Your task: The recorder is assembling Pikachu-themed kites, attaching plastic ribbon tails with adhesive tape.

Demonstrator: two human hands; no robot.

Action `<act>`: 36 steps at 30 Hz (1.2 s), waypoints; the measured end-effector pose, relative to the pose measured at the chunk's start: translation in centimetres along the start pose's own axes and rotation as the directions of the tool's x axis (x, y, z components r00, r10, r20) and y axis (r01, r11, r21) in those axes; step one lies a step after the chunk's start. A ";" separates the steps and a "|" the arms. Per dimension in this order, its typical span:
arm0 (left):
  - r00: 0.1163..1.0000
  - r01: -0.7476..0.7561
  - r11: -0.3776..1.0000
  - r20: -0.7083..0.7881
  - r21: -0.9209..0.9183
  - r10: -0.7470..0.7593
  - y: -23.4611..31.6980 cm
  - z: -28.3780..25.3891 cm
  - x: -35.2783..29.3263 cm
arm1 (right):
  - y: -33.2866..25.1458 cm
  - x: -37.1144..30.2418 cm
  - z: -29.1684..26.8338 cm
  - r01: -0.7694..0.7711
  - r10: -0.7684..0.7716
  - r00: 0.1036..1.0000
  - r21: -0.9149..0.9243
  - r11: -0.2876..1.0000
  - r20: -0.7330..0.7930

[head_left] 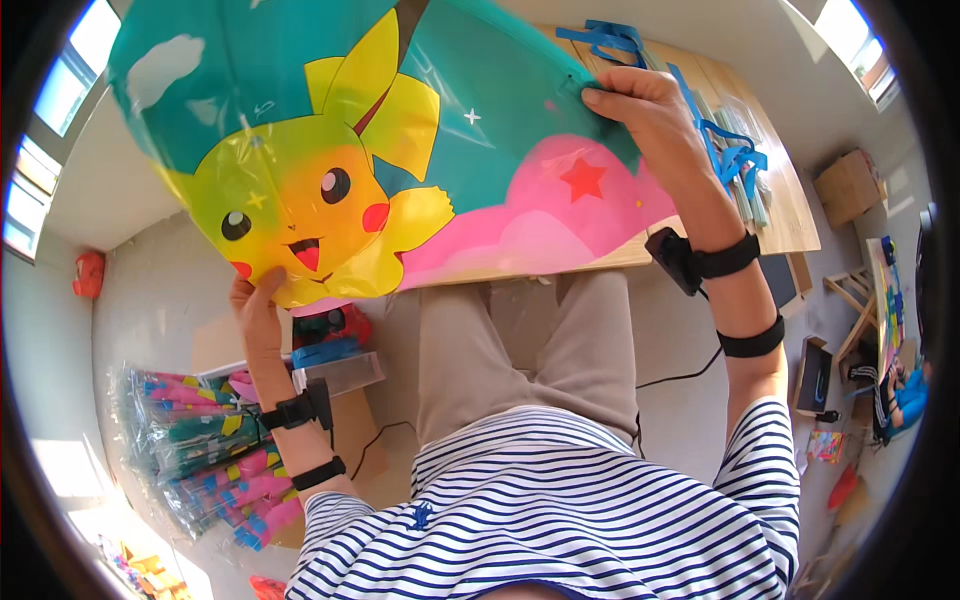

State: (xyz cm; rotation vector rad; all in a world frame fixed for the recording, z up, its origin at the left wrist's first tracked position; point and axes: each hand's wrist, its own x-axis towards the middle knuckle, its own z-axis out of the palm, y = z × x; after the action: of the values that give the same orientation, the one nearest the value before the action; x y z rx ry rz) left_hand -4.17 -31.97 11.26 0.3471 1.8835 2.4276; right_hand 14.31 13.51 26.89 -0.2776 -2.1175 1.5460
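Observation:
A large, thin, glossy kite (pixel 470 150) is stretched out in front of me. It is printed in teal and pink with a yellow cartoon animal, and its top runs out of view. My left hand (pixel 262 310) pinches its lower left edge, thumb over the printed side. At its right corner, my right hand (pixel 650 110) grips the material between thumb and fingers. Behind the kite, a wooden table (pixel 785 200) is partly covered. Blue straps (pixel 735 150) lie there beside thin pale rods (pixel 757 200) in clear plastic, close to my right wrist.
Several rolled, colourful bundles in clear bags (pixel 200 430) lie at the lower left, near a clear box (pixel 345 371) with blue material. A cardboard box (pixel 848 188) stands at the right. Black cables (pixel 690 375) trail over the floor. Another person in blue (pixel 908 395) is at the far right.

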 end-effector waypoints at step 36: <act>0.838 -0.530 0.067 0.510 0.845 0.194 -9.3 9.7 0.5 | 28.5 -4.8 -18.2 -0.549 -0.080 0.729 -0.651 0.524 -0.680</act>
State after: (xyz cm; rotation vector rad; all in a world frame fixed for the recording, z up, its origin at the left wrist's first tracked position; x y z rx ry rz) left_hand -3.60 -20.31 4.67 1.2502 3.1978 0.5960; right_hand 24.04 36.05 3.18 -1.3141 -2.0649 0.2533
